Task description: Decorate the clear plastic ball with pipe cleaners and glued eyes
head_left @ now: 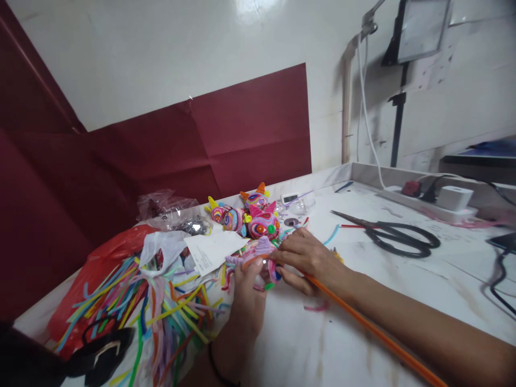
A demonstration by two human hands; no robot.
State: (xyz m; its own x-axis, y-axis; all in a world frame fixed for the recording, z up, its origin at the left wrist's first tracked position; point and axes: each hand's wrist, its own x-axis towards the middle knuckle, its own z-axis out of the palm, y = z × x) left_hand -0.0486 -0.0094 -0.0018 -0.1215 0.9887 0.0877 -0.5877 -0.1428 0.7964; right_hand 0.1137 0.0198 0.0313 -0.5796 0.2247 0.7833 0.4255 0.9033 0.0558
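Between my two hands is a clear ball (265,271) partly covered with coloured pipe cleaners, with a lilac pointed ear on top. My left hand (246,298) grips it from the near left side, thumb on its front. An orange pipe cleaner (363,318) lies along the ball's upper front and trails down to the lower right. With closed fingers, my right hand (308,259) presses this strip against the ball's right side. Just behind sit several finished-looking animal heads wound in bright pipe cleaners, among them a pink one (263,221) with a green nose.
Loose pipe cleaners (161,317) spread over a red plastic bag (100,252) at left. A white paper card (213,250) lies beside them. Large black scissors (397,235) rest at right, blades pointing left. Farther right are a power strip (435,207) and cables. A black object (99,355) lies front left.
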